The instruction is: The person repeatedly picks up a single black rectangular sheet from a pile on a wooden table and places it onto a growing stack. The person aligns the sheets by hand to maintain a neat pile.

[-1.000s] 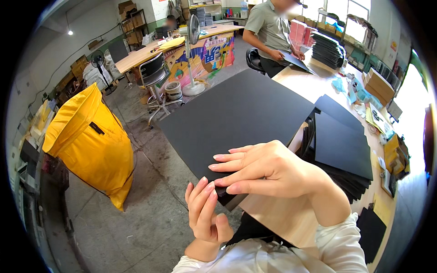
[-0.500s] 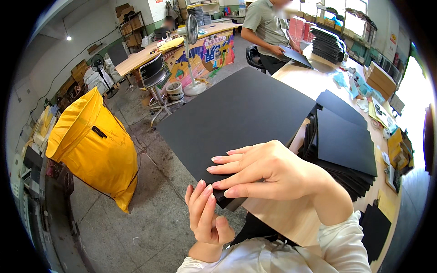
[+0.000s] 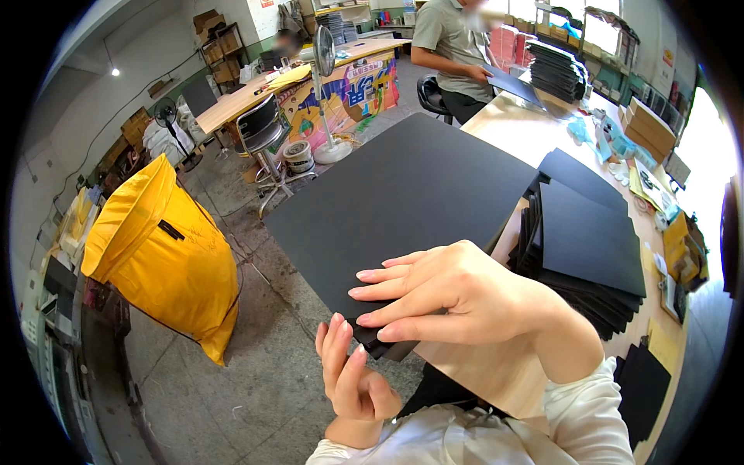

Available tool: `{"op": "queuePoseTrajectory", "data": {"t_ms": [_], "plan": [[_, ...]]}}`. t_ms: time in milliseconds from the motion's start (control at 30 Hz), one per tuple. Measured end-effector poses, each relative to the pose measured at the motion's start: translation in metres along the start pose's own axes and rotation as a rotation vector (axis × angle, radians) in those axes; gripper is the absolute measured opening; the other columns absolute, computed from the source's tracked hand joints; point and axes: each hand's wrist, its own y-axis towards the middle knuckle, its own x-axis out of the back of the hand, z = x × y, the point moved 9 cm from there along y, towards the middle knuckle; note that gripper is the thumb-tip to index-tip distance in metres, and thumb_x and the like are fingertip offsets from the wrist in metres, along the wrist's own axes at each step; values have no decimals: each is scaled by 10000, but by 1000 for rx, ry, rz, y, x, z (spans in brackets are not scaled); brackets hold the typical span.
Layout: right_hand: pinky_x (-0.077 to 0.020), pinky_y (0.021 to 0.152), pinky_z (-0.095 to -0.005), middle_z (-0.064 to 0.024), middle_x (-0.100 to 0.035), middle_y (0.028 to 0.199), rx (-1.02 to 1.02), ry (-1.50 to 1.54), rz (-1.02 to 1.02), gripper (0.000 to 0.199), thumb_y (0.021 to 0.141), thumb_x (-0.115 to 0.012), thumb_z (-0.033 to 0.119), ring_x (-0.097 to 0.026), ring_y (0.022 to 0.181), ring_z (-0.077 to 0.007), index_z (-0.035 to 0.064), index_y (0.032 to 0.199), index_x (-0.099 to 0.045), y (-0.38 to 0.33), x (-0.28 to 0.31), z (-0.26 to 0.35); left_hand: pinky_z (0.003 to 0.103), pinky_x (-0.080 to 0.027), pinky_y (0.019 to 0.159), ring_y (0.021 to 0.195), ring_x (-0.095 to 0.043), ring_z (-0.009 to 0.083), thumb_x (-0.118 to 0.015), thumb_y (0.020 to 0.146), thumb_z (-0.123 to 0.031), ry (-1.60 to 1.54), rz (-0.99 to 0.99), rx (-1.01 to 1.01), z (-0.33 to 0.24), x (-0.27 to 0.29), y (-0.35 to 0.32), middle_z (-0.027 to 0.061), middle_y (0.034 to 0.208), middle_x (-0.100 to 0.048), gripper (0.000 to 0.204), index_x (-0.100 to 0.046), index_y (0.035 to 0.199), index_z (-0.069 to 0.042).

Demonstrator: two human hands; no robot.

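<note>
A large flat black board (image 3: 411, 198) reaches from the table's edge out over the floor in front of me. My right hand (image 3: 457, 294) lies palm down across its near corner, fingers stretched out and slightly apart. Below that corner, my left hand (image 3: 358, 380) is turned up with its fingers raised and bent, the fingertips at the board's edge beside the right fingertips. A gap shows between its thumb and fingers, with nothing in it. Small dark layers show at the corner under the right fingers; their shape is partly hidden.
To the right on the wooden table (image 3: 473, 372) stands a stack of black boards (image 3: 593, 232). More black sheets (image 3: 642, 387) lie near the right edge. An open yellow sack (image 3: 167, 256) stands on the floor at left. Across the table, another person (image 3: 453, 54) holds a dark sheet.
My left fingers have shifted slightly at the corner, the middle ones spreading apart. The right hand stays almost in place on the board. The other person's sheet has moved a little.
</note>
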Motion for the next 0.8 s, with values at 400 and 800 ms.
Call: {"op": "queuePoseTrajectory", "data": {"t_ms": [400,800], "plan": [[-493,987,-421,-178,-702,1099,7,-20,-2,233,834,-740,165,-645,1118,-330,42,1032,-750,0,2,-1,588,-361,1081,1272,-476,459,-339,996,-212,16,5,5,0,-1,0,255,1369,-486,354,-486,1239,0],[-513,967,-393,-165,-711,1054,39,-3,-34,249,889,-677,276,-646,1106,-312,46,948,-753,0,-1,-1,583,-333,1097,1284,-462,450,-390,987,-231,6,-18,61,-1,2,2,238,1349,-503,290,-492,1141,-9]]}}
